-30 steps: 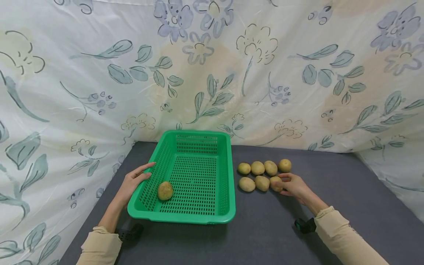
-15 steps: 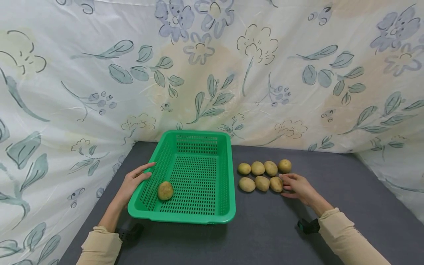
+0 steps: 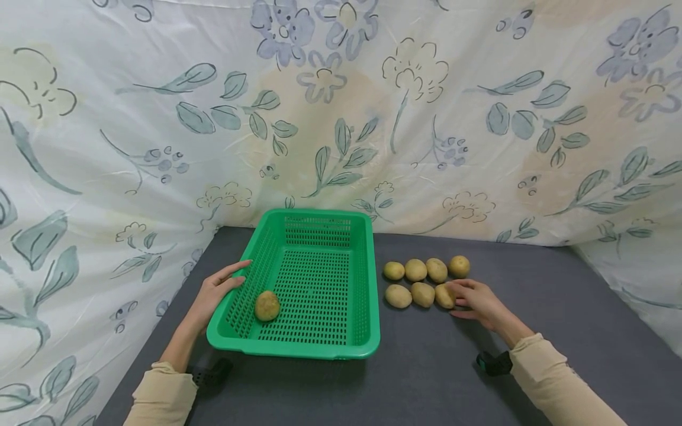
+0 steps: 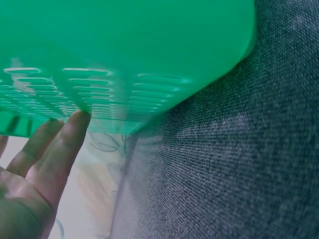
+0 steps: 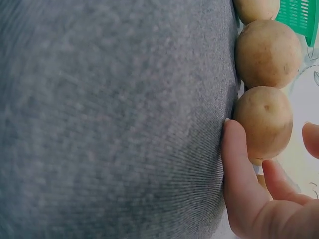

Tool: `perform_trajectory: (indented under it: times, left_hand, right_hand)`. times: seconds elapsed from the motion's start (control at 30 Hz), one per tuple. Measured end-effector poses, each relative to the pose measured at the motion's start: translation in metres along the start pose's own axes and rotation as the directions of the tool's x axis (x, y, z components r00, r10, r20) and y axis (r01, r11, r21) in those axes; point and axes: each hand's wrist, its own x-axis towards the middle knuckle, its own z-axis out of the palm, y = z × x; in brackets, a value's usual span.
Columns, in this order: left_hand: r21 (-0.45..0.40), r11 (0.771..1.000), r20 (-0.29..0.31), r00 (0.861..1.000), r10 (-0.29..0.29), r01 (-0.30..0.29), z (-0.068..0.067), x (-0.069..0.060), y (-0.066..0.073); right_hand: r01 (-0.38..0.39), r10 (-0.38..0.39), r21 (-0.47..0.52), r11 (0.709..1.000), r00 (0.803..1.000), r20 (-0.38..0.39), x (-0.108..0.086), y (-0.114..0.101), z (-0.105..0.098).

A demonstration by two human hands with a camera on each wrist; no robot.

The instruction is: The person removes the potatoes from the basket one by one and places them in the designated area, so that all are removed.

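Observation:
My left hand (image 3: pixel 210 299) rests at the left rim of a green plastic basket (image 3: pixel 373 296). In the left wrist view, straight fingers (image 4: pixel 67 144) touch the basket's slotted outer wall. A single potato (image 3: pixel 267 306) lies inside the basket, towards its near left. My right hand (image 3: pixel 479 302) is at the right end of the front row of potatoes. Its fingers (image 5: pixel 239 159) lie loosely around the end potato (image 3: pixel 444 296), which sits on the cloth; in the right wrist view one digit stands apart from it.
Beside that end potato are a middle potato (image 3: pixel 422 294) and a left potato (image 3: pixel 398 296). Behind them runs a back row of several potatoes (image 3: pixel 415 270). A dark grey cloth (image 3: pixel 415 378) covers the table. A floral curtain (image 3: pixel 341 118) hangs behind it.
My right hand drew back a little to the right from the end potato, then moved slightly back in around it. The left hand and basket have stayed put.

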Motion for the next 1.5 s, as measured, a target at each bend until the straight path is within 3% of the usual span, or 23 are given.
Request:
perform_trajectory:
  times: [0.43, 0.87, 1.5]
  left_hand:
    - [0.041, 0.999, -0.007, 1.0, 0.004, -0.004, 0.0, 0.001, 0.0]
    - [0.044, 0.999, -0.01, 1.0, -0.002, 0.003, 0.0, -0.001, 0.0]
    - [0.023, 1.0, -0.002, 1.0, -0.014, 0.015, 0.0, -0.001, 0.002]
  right_hand:
    - [-0.022, 0.022, 0.033, 0.999, 1.0, 0.002, -0.001, -0.006, -0.005]
    - [-0.009, 0.01, -0.104, 0.995, 1.0, 0.008, -0.003, -0.039, -0.02]
    - [-0.027, 0.029, -0.099, 0.995, 0.999, 0.019, 0.001, -0.036, -0.017]
